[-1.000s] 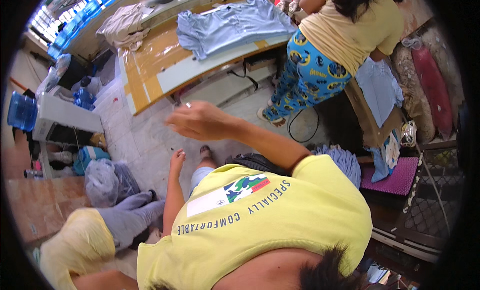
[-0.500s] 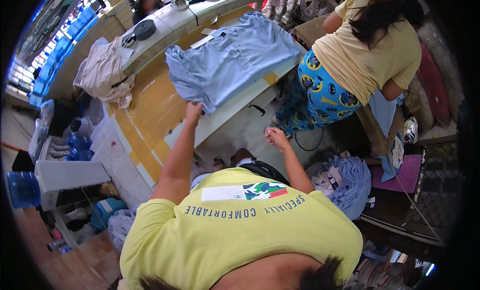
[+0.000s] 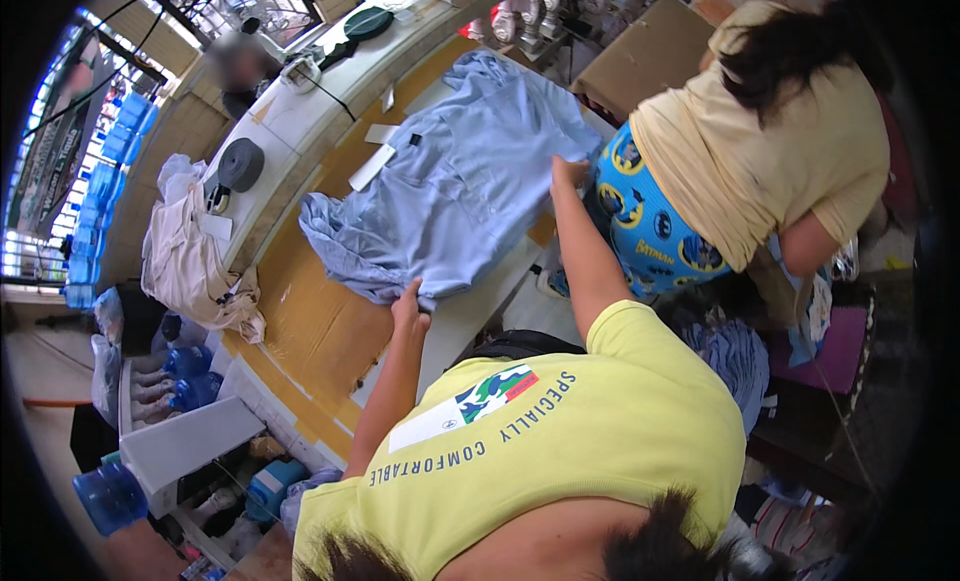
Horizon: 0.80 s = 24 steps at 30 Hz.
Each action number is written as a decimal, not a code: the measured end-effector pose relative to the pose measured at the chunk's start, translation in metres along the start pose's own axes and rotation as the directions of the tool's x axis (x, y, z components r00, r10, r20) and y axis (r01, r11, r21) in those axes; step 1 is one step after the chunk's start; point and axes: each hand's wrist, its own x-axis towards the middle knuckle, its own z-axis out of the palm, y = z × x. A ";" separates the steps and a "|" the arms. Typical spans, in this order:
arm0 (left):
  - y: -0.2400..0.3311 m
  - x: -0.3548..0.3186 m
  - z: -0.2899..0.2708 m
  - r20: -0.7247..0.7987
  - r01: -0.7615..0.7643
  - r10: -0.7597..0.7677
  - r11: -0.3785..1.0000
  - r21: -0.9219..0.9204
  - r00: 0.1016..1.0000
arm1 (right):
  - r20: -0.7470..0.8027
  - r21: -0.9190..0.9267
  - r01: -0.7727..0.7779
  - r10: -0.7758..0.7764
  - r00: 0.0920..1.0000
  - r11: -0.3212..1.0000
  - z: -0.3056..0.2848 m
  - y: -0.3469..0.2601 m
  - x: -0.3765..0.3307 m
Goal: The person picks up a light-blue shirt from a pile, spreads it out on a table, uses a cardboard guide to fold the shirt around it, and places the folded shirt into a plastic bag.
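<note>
Left hand [image 3: 408, 309], right hand [image 3: 567, 171] pinch blue shirt [image 3: 455, 196] edges.

It looked like a small garment workshop: a long wooden worktable [image 3: 320, 331] carried a light blue shirt [image 3: 455, 196] and a beige cloth pile [image 3: 190, 251], with folded blue garments [image 3: 735, 356] stacked beside another worker [image 3: 770, 151].

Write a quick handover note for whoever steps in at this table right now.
Left hand: grip closed on the near edge of the light blue shirt.
Right hand: on the shirt's right edge; grip unclear.
Shirt lies spread, front up, across the wooden table; its left side is bunched and wrinkled.
Done: shirt laid out on the table.
Left: that bunched side is not yet flat.
Nearby: beige garment heaped at the table's left end; another person stands close on the right.
</note>
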 end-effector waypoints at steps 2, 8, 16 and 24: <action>0.020 -0.009 -0.001 0.165 0.265 -0.236 0.946 -0.186 0.958 | 0.048 0.226 -0.175 0.168 0.985 0.958 0.016 -0.019 0.005; 0.058 -0.058 -0.039 0.144 0.322 -0.291 0.897 -0.301 0.946 | 0.528 0.695 -0.484 0.080 0.845 0.532 0.064 -0.008 0.047; 0.036 -0.072 -0.113 0.222 0.393 -0.328 0.828 -0.401 0.918 | 0.870 0.334 -0.558 -0.021 0.492 0.760 0.050 0.049 -0.032; 0.135 -0.163 -0.184 0.520 0.031 0.144 0.949 -0.314 0.842 | 0.914 0.340 -0.532 -0.140 0.381 0.775 -0.075 0.111 -0.144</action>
